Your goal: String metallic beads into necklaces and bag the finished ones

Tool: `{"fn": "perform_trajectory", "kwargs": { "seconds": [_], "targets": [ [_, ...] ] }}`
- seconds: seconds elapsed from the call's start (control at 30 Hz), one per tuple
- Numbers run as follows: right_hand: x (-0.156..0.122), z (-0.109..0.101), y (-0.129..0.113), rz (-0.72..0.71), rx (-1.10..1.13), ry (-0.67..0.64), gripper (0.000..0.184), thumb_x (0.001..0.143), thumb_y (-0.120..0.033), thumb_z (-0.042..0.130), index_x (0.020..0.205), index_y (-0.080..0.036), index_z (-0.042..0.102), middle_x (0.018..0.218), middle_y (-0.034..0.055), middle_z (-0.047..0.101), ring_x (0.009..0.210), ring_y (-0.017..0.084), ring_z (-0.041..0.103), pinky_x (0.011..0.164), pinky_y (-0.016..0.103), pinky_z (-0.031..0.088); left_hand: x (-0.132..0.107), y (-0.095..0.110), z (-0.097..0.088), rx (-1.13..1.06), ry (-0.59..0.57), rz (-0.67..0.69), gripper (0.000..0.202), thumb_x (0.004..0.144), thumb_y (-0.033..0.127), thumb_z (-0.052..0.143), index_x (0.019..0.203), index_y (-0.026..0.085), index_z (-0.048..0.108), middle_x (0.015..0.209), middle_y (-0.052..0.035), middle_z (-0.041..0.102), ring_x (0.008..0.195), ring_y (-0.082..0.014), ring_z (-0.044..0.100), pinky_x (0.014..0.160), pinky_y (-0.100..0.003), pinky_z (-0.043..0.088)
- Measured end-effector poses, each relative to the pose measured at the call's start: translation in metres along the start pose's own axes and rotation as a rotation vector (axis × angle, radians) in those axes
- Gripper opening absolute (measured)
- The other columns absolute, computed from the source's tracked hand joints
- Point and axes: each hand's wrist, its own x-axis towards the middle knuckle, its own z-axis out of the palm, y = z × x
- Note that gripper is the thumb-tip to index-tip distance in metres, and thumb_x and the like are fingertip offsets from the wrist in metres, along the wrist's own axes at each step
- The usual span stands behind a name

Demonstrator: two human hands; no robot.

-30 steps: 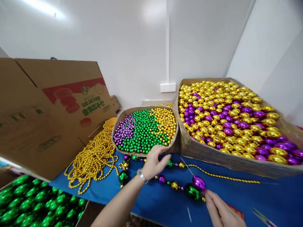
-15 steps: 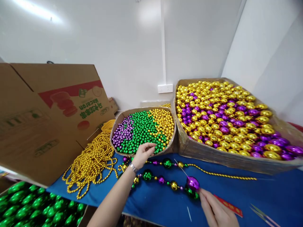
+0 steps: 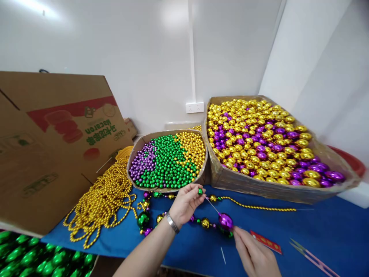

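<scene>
My left hand [image 3: 186, 204], with a metal bracelet at the wrist, pinches a small green bead [image 3: 200, 191] between its fingertips. Close to that bead is the tip of a thin needle [image 3: 212, 206], which sticks out of a large shiny purple bead [image 3: 225, 221]. At the purple bead's lower right edge, my right hand [image 3: 253, 252] has its fingers closed against it. Behind it a large green bead is partly hidden. A strand of mixed beads [image 3: 205, 223] runs left from there and loops back to a twisted gold bead string [image 3: 256, 207].
Small beads fill a low box [image 3: 131, 181]; a bigger box [image 3: 221, 184] holds gold and purple ones. Gold bead strings [image 3: 100, 200] lie heaped at left before a carton [image 3: 66, 154]. Scissors or tweezers [image 3: 311, 256] and a red packet [image 3: 265, 242] rest on the blue cloth [image 3: 323, 227].
My left hand has moved from the edge of the small-bead box toward the needle, a green bead now showing in its fingers. The view has shifted slightly.
</scene>
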Motion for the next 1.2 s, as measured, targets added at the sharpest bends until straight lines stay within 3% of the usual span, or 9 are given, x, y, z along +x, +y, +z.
{"fn": "perform_trajectory", "kwargs": {
  "seconds": [0.2,0.43,0.63,0.87,1.2],
  "targets": [
    [-0.001,0.0,0.001,-0.012,-0.019,0.002,0.025,0.094,-0.023,0.038,0.097,-0.013,0.061,0.084,0.0091,0.072,0.072,0.018,0.07,0.067,0.024,0.057,0.0,-0.004,0.0,0.008,0.001,0.021,0.023,0.069,0.025,0.075,0.084,0.013,0.062,0.078,-0.0019,0.062,0.065,-0.0095,0.062,0.054,-0.016,0.047],
    [-0.002,-0.003,0.001,-0.014,-0.021,0.006,0.025,0.094,-0.023,0.038,0.098,-0.014,0.061,0.085,0.0084,0.072,0.073,0.017,0.07,0.068,0.024,0.056,-0.001,-0.004,0.004,0.049,-0.016,0.048,0.023,0.072,0.029,0.072,0.086,0.011,0.066,0.071,-0.0033,0.062,0.068,-0.0121,0.063,0.06,-0.02,0.05],
    [-0.002,-0.005,0.003,-0.01,-0.034,0.011,0.026,0.094,-0.023,0.038,0.096,-0.015,0.062,0.083,0.0071,0.072,0.071,0.016,0.07,0.066,0.022,0.055,-0.001,-0.006,0.005,0.12,-0.015,0.103,0.021,0.067,0.025,0.076,0.082,0.012,0.068,0.078,-0.0034,0.063,0.068,-0.0124,0.063,0.061,-0.021,0.049],
    [-0.006,-0.009,0.008,-0.008,-0.103,0.016,0.027,0.093,-0.023,0.04,0.094,-0.014,0.065,0.083,0.0075,0.072,0.07,0.018,0.07,0.066,0.027,0.055,0.002,-0.008,0.013,0.268,-0.001,0.199,0.02,0.067,0.026,0.075,0.081,0.014,0.068,0.074,-0.0012,0.062,0.064,-0.0091,0.059,0.062,-0.021,0.048],
    [-0.011,-0.024,0.015,0.092,-0.117,-0.057,0.025,0.092,-0.025,0.041,0.096,-0.016,0.065,0.086,0.0079,0.072,0.074,0.018,0.069,0.072,0.027,0.053,0.011,-0.014,0.025,0.492,-0.026,0.264,0.025,0.065,0.028,0.076,0.082,0.014,0.066,0.072,-0.0014,0.063,0.064,-0.0089,0.055,0.061,-0.021,0.045]
  ]
}}
